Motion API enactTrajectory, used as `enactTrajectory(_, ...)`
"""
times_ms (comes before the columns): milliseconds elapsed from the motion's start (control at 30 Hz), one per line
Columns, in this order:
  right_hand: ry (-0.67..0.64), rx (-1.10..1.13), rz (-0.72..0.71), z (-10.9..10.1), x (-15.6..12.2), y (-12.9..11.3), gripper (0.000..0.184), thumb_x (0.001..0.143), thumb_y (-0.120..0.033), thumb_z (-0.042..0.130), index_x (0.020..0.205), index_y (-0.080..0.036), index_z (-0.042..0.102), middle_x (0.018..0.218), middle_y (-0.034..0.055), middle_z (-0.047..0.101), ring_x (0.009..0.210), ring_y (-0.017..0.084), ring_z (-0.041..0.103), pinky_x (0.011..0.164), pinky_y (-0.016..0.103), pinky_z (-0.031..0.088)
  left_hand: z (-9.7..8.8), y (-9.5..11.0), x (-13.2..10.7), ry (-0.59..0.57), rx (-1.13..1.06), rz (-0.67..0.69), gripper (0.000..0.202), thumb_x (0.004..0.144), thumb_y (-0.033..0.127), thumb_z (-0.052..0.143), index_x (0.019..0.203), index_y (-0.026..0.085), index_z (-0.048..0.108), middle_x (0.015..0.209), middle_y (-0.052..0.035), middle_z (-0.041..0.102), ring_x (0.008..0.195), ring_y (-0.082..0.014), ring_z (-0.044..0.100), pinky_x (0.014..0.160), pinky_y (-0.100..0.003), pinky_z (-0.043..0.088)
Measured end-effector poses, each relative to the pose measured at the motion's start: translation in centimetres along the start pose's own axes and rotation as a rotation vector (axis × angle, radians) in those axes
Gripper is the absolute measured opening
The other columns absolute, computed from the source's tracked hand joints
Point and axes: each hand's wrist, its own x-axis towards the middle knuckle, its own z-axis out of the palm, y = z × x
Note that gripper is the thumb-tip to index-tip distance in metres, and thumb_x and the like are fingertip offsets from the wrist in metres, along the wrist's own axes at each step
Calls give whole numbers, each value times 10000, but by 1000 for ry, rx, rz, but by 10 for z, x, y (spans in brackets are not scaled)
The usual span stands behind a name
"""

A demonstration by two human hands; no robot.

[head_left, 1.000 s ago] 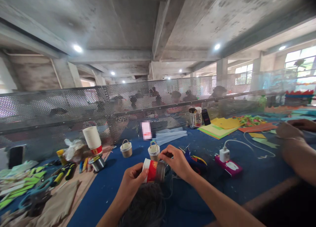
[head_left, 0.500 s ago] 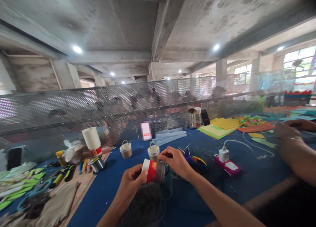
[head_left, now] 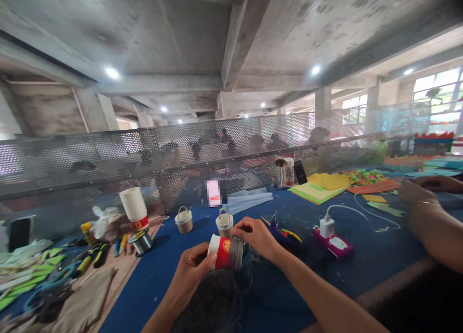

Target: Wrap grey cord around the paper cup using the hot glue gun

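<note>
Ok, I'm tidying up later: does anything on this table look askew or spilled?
The tall stack of paper cups at the left leans, its base right at the silvery spool, perhaps resting on it; lens distortion may exaggerate the tilt. I can't make out any spill.

A perforated metal screen (head_left: 108, 161) spans the middle of the frame; at lower right, a white charger (head_left: 327, 227) sits on a magenta power strip (head_left: 338, 246); above it lie yellow sheets (head_left: 331, 181); a ceiling lamp (head_left: 112, 73) glows upper left.
</note>
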Motion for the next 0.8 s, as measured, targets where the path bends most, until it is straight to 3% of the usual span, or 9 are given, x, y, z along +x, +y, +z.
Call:
enactTrajectory(433, -56, 27, 10, 0, 2, 5, 184, 814, -334, 678, 804, -170, 760, 791, 18, 702, 775, 186, 635, 721, 265, 453, 2, 8, -1, 46, 42, 1, 369, 754, 478, 689, 767, 115, 755, 639, -22, 630, 608, -158, 506, 568, -235, 402)
enactTrajectory(633, 91, -22, -65, -4, 4, 6, 363, 941, -459, 507, 972, -194, 753, 981, 59, 703, 948, 213, 640, 846, 304, 463, 0, 9, 4, 153, 98, 27, 342, 784, 446, 668, 901, 145, 781, 776, -32, 719, 786, -228, 607, 733, -268, 466)
enactTrajectory(800, -76, 32, -79, -1, -3, -1, 426, 950, -523, 472, 1059, -180, 701, 960, 47, 707, 903, 205, 646, 804, 295, 483, -5, 2, 7, 223, 122, 39, 364, 784, 446, 671, 958, 148, 785, 829, -39, 745, 820, -238, 623, 745, -263, 473)
